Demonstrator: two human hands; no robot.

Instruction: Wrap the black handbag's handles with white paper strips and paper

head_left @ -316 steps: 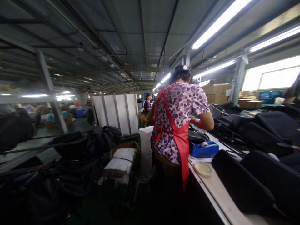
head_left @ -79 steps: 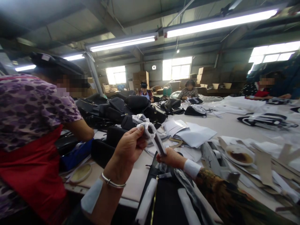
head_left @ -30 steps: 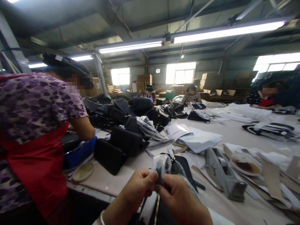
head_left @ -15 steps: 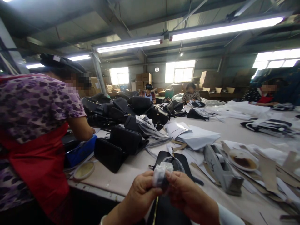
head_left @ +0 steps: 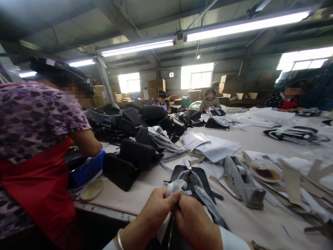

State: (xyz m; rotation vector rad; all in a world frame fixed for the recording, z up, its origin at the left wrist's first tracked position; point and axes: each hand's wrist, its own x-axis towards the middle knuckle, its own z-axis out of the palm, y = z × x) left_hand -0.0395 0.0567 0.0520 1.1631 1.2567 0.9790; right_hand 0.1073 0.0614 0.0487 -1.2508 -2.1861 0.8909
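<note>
Low in the head view, my left hand (head_left: pixel 156 212) and my right hand (head_left: pixel 195 224) are pinched together on a strip of clear plastic wrap (head_left: pixel 182 184). The wrap runs up from my fingers to the top of a flat black bag piece (head_left: pixel 201 177) lying on the table just ahead. The fingers of both hands are closed on the wrap. A dark bag part with a thin gold line (head_left: pixel 170 234) sits under my hands at the table's near edge.
A co-worker in a purple top and red apron (head_left: pixel 33 163) stands close at the left, beside a blue box (head_left: pixel 87 170) and a round lid (head_left: pixel 91 189). Black bags (head_left: pixel 130 161), white sheets (head_left: pixel 213 147), a grey tool (head_left: pixel 241 182) and a glue dish (head_left: pixel 265 172) crowd the table. Other people sit at the far side.
Earlier I faced the co-worker's back, then turned to the table and held a wrapped strap up. In the last second my hands sank lower and the wrap stretched out towards the black piece.
</note>
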